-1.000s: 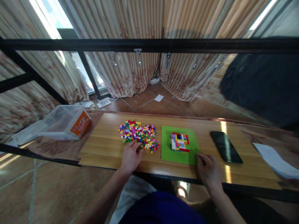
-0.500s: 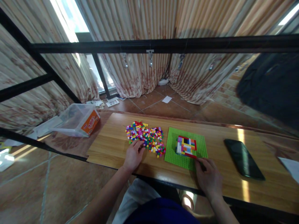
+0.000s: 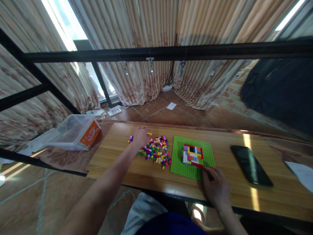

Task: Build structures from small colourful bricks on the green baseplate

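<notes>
A pile of small coloured bricks (image 3: 158, 148) lies on the wooden table. My left hand (image 3: 141, 137) reaches over its far left part, fingers pointing down and mostly hidden by the hand's back. Just right of those fingers is a yellow brick (image 3: 149, 133); whether they touch it is unclear. A green baseplate (image 3: 179, 166) carries a low, multicoloured brick build (image 3: 193, 154) with a dark gap near its far side. At the build's near right corner, my right hand (image 3: 217, 184) has thumb and forefinger closed on the end of a long red brick (image 3: 197, 164).
A dark phone-like slab (image 3: 251, 165) lies right of the baseplate, with white paper (image 3: 299, 174) farther right. A clear plastic box (image 3: 73, 132) with an orange label stands beyond the table's left end. A black metal bar (image 3: 161, 54) crosses in front of the curtains.
My left hand has moved from the near left edge of the pile to its far side. My right hand stays at the build's corner. The view has shifted slightly.
</notes>
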Action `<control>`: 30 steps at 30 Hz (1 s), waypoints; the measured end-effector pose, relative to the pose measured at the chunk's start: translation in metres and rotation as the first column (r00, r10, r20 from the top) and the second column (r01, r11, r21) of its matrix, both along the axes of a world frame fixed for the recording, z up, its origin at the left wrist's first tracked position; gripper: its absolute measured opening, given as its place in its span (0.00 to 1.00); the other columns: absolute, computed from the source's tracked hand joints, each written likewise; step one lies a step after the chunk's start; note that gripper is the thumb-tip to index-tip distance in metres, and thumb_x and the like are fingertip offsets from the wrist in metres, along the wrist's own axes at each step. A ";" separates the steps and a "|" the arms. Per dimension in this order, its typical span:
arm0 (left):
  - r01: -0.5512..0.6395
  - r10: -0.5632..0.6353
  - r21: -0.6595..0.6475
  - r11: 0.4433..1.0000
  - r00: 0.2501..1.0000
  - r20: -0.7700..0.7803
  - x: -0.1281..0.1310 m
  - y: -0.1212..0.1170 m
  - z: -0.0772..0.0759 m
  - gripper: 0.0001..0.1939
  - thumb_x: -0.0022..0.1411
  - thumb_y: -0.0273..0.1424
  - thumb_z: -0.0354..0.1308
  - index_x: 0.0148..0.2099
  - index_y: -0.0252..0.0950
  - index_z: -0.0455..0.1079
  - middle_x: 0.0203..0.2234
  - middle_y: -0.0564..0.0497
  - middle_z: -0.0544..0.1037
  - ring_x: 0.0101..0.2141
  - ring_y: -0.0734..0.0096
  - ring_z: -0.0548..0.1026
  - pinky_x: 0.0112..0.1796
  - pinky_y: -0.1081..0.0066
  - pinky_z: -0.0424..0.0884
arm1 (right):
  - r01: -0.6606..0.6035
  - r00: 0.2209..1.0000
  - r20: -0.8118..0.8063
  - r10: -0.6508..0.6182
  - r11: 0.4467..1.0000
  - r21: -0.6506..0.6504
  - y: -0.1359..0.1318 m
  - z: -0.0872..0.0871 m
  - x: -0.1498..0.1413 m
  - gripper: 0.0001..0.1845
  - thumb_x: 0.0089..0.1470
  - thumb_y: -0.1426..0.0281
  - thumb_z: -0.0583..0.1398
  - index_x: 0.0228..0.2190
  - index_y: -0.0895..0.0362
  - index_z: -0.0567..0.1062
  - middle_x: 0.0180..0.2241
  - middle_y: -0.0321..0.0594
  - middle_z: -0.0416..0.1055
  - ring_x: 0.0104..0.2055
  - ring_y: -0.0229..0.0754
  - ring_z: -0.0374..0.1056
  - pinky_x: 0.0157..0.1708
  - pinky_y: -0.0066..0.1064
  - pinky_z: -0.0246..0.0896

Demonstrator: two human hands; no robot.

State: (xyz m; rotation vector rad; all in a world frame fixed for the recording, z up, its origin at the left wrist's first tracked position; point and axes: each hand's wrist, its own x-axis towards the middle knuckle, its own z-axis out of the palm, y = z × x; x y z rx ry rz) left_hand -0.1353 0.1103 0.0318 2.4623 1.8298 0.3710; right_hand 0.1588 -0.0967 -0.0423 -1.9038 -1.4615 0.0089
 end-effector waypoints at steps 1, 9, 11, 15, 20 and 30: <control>0.004 -0.005 -0.019 1.000 1.000 -0.015 0.002 0.006 0.000 0.17 0.56 0.26 0.55 0.48 0.34 0.76 0.40 0.42 0.80 0.45 0.60 0.75 0.51 0.64 0.66 | -0.004 1.000 -0.005 0.004 1.000 -0.001 0.000 0.000 0.000 0.18 0.58 0.58 0.54 0.34 0.56 0.78 0.38 0.46 0.74 0.37 0.46 0.71 0.34 0.36 0.65; 0.005 -0.017 -0.090 0.996 0.991 -0.135 0.009 0.009 -0.001 0.16 0.51 0.24 0.55 0.42 0.35 0.78 0.37 0.42 0.81 0.47 0.52 0.73 0.48 0.60 0.66 | -0.005 1.000 -0.031 0.005 1.000 0.011 0.001 0.001 -0.002 0.16 0.58 0.60 0.55 0.34 0.57 0.78 0.37 0.45 0.74 0.36 0.44 0.71 0.35 0.35 0.65; 0.008 -0.021 -0.086 0.996 0.988 -0.150 0.008 0.006 0.000 0.15 0.51 0.24 0.55 0.41 0.35 0.78 0.38 0.41 0.81 0.47 0.51 0.72 0.47 0.59 0.66 | -0.015 0.999 -0.032 0.016 1.000 0.022 0.001 0.001 -0.003 0.16 0.58 0.60 0.55 0.33 0.57 0.78 0.37 0.44 0.74 0.37 0.44 0.71 0.35 0.34 0.66; 0.031 -0.041 -0.067 0.997 0.986 -0.162 0.006 -0.003 0.001 0.14 0.51 0.25 0.55 0.39 0.36 0.77 0.39 0.44 0.80 0.46 0.53 0.72 0.47 0.59 0.65 | -0.017 1.000 -0.023 0.018 1.000 0.024 0.002 0.003 -0.004 0.15 0.59 0.61 0.55 0.33 0.57 0.78 0.37 0.44 0.74 0.36 0.44 0.71 0.34 0.35 0.65; 0.052 -0.056 -0.025 0.998 0.986 -0.155 0.004 -0.013 0.005 0.13 0.53 0.27 0.52 0.40 0.37 0.75 0.41 0.45 0.79 0.46 0.54 0.72 0.47 0.58 0.64 | -0.025 0.999 -0.046 0.027 0.999 0.044 0.002 0.005 -0.005 0.14 0.59 0.63 0.55 0.33 0.57 0.77 0.37 0.45 0.73 0.38 0.45 0.70 0.37 0.36 0.66; 0.090 -0.090 -0.005 0.996 0.989 -0.114 0.009 -0.023 0.003 0.10 0.52 0.28 0.53 0.35 0.38 0.75 0.35 0.48 0.79 0.41 0.57 0.73 0.45 0.62 0.66 | -0.020 0.998 -0.057 0.022 0.999 0.038 0.004 0.005 -0.006 0.12 0.58 0.66 0.55 0.33 0.56 0.77 0.37 0.44 0.73 0.38 0.44 0.70 0.37 0.36 0.66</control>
